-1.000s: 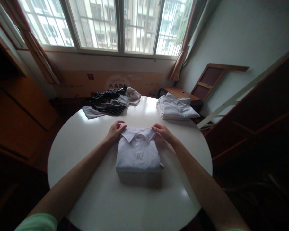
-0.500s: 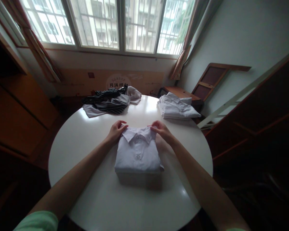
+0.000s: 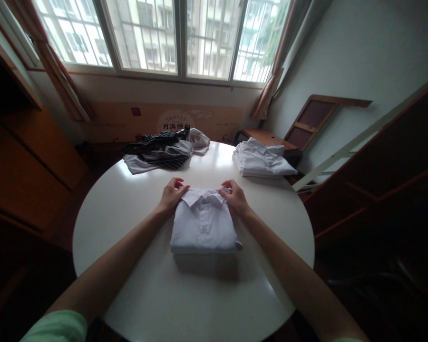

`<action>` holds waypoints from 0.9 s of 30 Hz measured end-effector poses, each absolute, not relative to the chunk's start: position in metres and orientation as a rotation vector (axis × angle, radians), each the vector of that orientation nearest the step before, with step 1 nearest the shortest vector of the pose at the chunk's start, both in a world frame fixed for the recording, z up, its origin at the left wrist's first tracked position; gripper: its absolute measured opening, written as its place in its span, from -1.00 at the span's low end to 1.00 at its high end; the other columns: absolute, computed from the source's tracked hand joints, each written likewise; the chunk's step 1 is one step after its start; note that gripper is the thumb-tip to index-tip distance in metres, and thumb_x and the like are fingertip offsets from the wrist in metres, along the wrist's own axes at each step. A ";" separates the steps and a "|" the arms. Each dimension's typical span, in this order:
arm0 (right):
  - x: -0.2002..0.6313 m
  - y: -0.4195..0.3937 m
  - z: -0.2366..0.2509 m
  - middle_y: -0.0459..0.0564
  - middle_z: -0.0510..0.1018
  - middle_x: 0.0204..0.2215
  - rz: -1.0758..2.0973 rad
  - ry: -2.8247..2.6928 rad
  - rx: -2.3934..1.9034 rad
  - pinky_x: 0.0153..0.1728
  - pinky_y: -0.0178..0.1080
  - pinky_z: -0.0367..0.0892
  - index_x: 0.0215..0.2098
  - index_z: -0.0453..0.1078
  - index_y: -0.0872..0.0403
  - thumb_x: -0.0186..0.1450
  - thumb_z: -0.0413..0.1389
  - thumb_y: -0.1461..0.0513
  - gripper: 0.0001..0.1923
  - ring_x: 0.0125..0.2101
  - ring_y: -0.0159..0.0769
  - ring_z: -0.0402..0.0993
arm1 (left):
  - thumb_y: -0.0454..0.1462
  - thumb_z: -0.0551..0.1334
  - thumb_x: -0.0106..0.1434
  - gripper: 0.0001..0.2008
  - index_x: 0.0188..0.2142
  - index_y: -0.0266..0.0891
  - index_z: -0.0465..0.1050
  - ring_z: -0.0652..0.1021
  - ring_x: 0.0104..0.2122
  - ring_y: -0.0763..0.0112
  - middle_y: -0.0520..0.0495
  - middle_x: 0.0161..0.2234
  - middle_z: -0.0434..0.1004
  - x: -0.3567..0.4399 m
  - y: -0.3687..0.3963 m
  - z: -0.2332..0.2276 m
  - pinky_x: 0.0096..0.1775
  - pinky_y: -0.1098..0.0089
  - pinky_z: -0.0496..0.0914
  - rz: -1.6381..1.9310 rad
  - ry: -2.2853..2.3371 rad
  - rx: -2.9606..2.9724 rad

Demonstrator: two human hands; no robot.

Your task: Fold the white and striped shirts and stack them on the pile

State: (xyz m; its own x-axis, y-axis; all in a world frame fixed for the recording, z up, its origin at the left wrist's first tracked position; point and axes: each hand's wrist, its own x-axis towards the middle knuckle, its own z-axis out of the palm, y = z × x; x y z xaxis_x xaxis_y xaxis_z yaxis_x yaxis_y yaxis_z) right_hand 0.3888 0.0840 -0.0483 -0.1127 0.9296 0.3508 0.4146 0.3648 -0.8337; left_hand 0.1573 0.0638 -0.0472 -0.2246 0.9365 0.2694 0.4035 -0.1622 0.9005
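White collared shirt [image 3: 204,230], folded: lay at the middle of the round white desk [image 3: 124,202], collar [image 3: 191,197] toward the window [image 3: 180,52]. Left hand [image 3: 171,194]: pinched the collar's left end between thumb and fingers. Right hand [image 3: 235,197]: pinched its right end. Folded white garments [image 3: 260,160], stacked: stood at far right. Black striped garment [image 3: 176,159], crumpled with grey cloth [image 3: 138,165]: lay at far left.

Across the worktop [image 3: 110,213], striped clothes [image 3: 164,147] lie rumpled, a white clothes pile [image 3: 260,159] to their right. Beyond, I see a barred window [image 3: 148,35] between curtains [image 3: 61,80], a lettered panel [image 3: 164,118] below it, and a brown cabinet [image 3: 32,166] off to the left.
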 end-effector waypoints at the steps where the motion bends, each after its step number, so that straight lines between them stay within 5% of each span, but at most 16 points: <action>1: 0.389 0.083 -0.047 -0.07 0.40 -0.43 0.685 -1.695 -1.222 -0.36 -0.27 0.26 -0.33 0.26 0.09 0.03 0.12 0.14 -0.72 -0.44 -0.34 0.36 | -0.10 0.24 -0.05 -0.63 -0.29 -0.28 0.32 0.37 -0.49 0.47 0.04 -0.49 0.32 0.156 0.065 -0.047 -0.43 0.46 0.24 1.381 1.633 1.526; 11: 0.393 0.094 -0.055 -0.01 0.43 -0.43 0.539 -1.499 -1.416 -0.37 -0.25 0.28 -0.33 0.25 0.10 0.01 0.12 0.15 -0.72 -0.41 -0.29 0.37 | 0.17 0.05 -0.01 -0.48 -0.67 -0.25 0.20 0.21 -0.69 0.54 0.09 -0.73 0.16 0.141 0.065 -0.035 -0.60 0.47 0.05 0.875 1.589 1.579; 16: 0.405 0.089 -0.033 -0.09 0.39 -0.57 0.987 -1.376 -1.568 -0.62 -0.35 0.22 -0.39 0.25 0.11 0.02 0.12 0.02 -0.65 -0.62 -0.40 0.31 | 0.09 0.22 -0.10 -0.54 -0.69 -0.28 0.26 0.20 -0.71 0.57 0.09 -0.74 0.20 0.140 0.048 -0.010 -0.63 0.48 0.03 0.466 1.328 1.546; 21: 0.425 0.072 -0.004 -0.13 0.36 -0.70 1.644 -1.758 -1.432 -0.68 -0.40 0.16 -0.53 0.32 0.13 -0.01 0.17 -0.01 -0.65 -0.68 -0.46 0.27 | -0.05 0.31 -0.15 -0.65 -0.56 -0.31 0.39 0.25 -0.70 0.56 0.07 -0.71 0.28 0.144 0.044 -0.013 -0.65 0.51 0.06 0.625 1.225 1.389; 27: 0.414 0.079 -0.020 -0.15 0.39 -0.64 1.276 -1.506 -1.297 -0.67 -0.41 0.17 -0.49 0.31 0.14 -0.08 0.24 0.10 -0.69 -0.66 -0.49 0.26 | -0.05 0.29 -0.09 -0.65 -0.56 -0.32 0.33 0.33 -0.66 0.55 0.04 -0.66 0.34 0.156 0.053 -0.031 -0.60 0.51 0.18 1.033 1.283 1.099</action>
